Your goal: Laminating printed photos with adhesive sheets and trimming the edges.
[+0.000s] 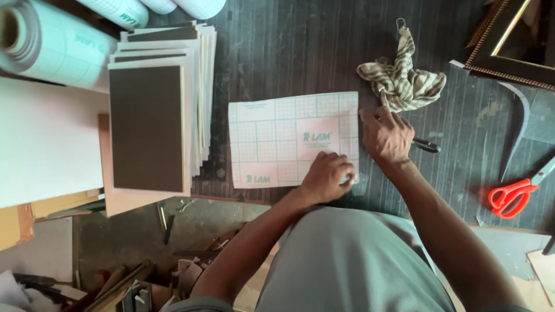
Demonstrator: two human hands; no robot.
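Observation:
A white sheet with a green grid (277,138) lies flat on the dark worktable (289,52). My left hand (327,177) is curled at the sheet's lower right corner and pinches that corner between its fingers. My right hand (386,136) rests fingers down on the sheet's right edge, with a dark-handled tool (426,145) lying under or just beside it. Whether the right hand grips that tool cannot be told.
A stack of dark-faced boards (151,115) stands left of the sheet, with rolls of gridded film (52,46) behind. A striped rag (402,78) lies above my right hand. Red-handled scissors (511,195) lie at the right, a gilt frame (509,52) at the top right.

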